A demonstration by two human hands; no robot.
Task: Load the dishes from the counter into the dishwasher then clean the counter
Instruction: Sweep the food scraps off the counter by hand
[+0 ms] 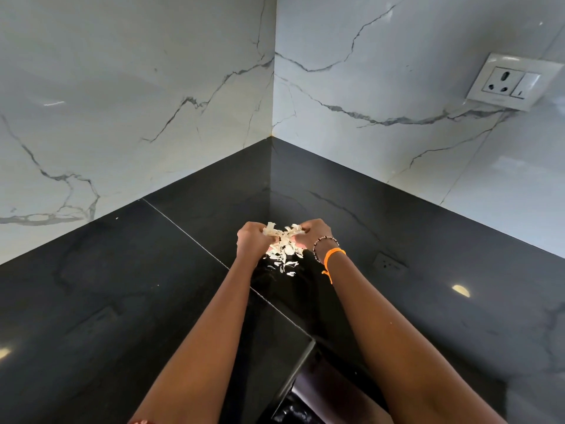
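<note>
Both hands, left hand [251,240] and right hand [315,232], are gripping pale peel scraps [282,240] bunched between curled fingers at frame centre, loose flakes lying just below on the black counter [122,286], forearms reaching forward.

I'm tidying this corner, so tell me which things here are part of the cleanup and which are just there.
Part of the job:
pale peelings, gathered by left hand and right hand
black counter

Just there:
wall socket
marble wall
orange wristband
beaded bracelet
</note>
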